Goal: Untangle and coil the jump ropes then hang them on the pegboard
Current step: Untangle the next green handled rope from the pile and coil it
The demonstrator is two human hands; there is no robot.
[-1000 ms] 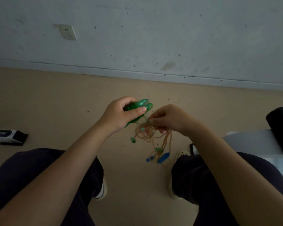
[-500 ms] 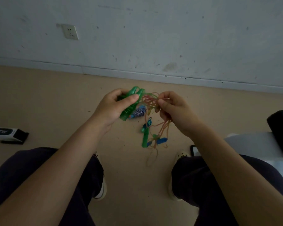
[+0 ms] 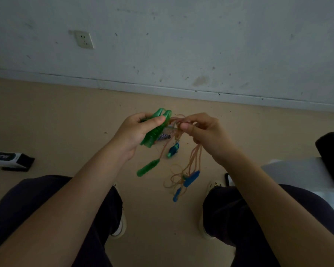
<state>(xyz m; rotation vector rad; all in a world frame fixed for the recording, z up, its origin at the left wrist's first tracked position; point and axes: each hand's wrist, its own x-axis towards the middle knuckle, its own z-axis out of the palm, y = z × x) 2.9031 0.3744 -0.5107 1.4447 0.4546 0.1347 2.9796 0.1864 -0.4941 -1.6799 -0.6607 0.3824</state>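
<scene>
L hand (image 3: 135,132) grips two green handles (image 3: 155,130); R hand (image 3: 204,134) fingers pinch the orange cords (image 3: 178,122) just beside them, held above the floor (image 3: 66,120). Risk: pulling w/o finding the loop could tighten the knot; the dangling green handle (image 3: 148,168) and blue handles (image 3: 191,178) may swing and re-snag.

Three green handles (image 3: 156,128), two hands (image 3: 135,132)

Wall socket (image 3: 84,39) above; black-and-white box (image 3: 7,158) on floor (image 3: 66,116).

wall (image 3: 181,35): scuffed white | floor (image 3: 46,116): beige | socket (image 3: 84,39)
</scene>
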